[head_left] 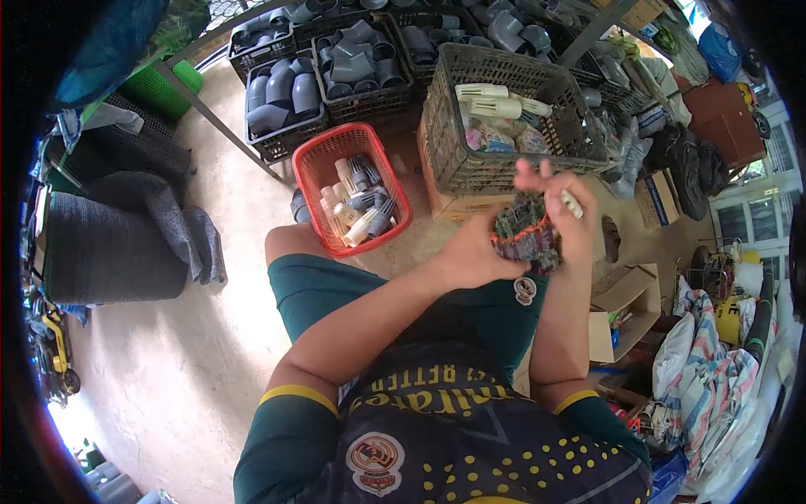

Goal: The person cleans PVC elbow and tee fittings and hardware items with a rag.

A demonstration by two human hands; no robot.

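Note:
My left hand (477, 254) is wrapped round a dark green-grey, rough-textured bundle (526, 232) with an orange band across it; I cannot make out its exact kind. My right hand (574, 208) is against the bundle's right side, a small cream slotted piece (572, 204) between its fingers. Other fingers of that hand point up and are blurred. Both hands are above my lap, in front of the crate. A red basket (304, 172) to the left holds cream and grey slotted plastic fittings (359, 202).
A black crate (470, 160) on a cardboard box holds cream slotted fittings and plastic bags. Behind are black crates of grey pipe elbows (294, 88) under a metal frame. A dark mesh roll (113, 248) stands left. An open carton (625, 307) and striped sacks (705, 361) lie right.

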